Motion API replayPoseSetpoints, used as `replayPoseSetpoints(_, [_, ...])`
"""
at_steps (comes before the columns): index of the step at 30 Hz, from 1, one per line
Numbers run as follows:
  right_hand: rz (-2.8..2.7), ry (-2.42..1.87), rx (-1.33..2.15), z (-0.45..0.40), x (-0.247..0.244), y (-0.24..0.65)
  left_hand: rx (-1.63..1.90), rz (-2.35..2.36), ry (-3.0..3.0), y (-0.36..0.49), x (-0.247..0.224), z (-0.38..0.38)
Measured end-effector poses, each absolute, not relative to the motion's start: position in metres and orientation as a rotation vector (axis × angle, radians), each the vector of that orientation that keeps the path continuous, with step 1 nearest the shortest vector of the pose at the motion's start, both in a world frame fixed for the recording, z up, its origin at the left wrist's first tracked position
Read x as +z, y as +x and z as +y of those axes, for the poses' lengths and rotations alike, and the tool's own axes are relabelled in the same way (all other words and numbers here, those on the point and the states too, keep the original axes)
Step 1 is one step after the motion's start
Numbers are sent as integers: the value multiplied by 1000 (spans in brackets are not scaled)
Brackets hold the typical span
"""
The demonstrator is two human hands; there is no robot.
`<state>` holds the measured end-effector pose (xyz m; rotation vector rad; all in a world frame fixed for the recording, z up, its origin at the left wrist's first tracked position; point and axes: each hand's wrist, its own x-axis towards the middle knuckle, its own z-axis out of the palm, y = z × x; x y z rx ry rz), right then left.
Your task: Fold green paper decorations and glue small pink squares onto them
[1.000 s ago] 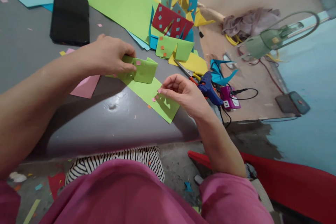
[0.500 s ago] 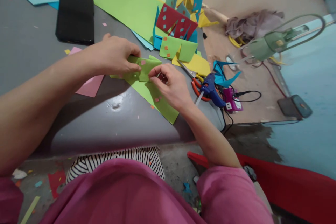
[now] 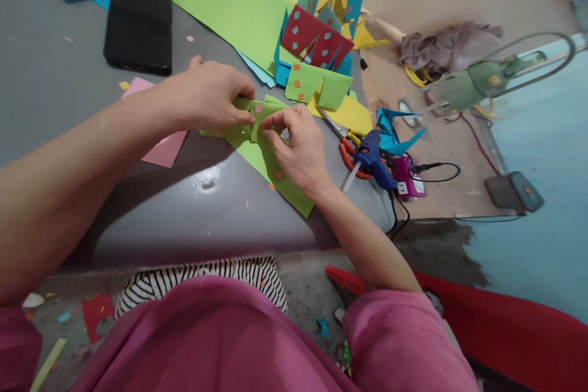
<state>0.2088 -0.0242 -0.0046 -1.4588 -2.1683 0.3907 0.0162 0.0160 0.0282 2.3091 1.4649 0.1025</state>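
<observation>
Between my two hands is a small folded green paper piece [image 3: 260, 111] with a pink square near its top edge. My left hand [image 3: 215, 95] pinches its left side between thumb and fingers. On its right side, the thumb and index finger of my right hand [image 3: 301, 146] are pressed together at the paper's face; whether a small square is between the fingertips is too small to tell. Under both hands lies a green paper strip [image 3: 294, 196] with loose pink and orange squares on it. A pink paper [image 3: 168, 150] lies partly beneath my left forearm.
A black phone [image 3: 138, 24] lies at the back left, beside large green sheets [image 3: 229, 6]. Folded dotted cards, one red [image 3: 315, 37], stand behind my right hand. Scissors [image 3: 346, 141], a blue glue gun [image 3: 374, 162] and a purple box [image 3: 407, 177] are at the right.
My right fingertips have moved up and left across the green piece, covering more of its face. My left hand keeps its hold. The whole view has shifted slightly.
</observation>
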Motion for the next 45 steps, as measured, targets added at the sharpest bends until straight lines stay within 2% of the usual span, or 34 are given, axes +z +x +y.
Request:
replayPoseSetpoints(12, [-2235, -1262, 220, -27, -12, 224, 157, 1498, 2258, 19, 23, 20])
replayPoseSetpoints(19, [-2521, -1149, -419, -38, -16, 244, 145, 1490, 2205, 19, 27, 18])
replayPoseSetpoints(22, [-2656, -1106, -556, -39, -16, 249, 152, 1491, 2237, 19, 29, 17])
replayPoseSetpoints(29, [-2750, -1160, -475, -37, -15, 246, 156, 1478, 2154, 19, 28, 19])
replayPoseSetpoints(45, [-2565, -1186, -333, -38, -19, 229, 187, 1467, 2106, 19, 23, 21])
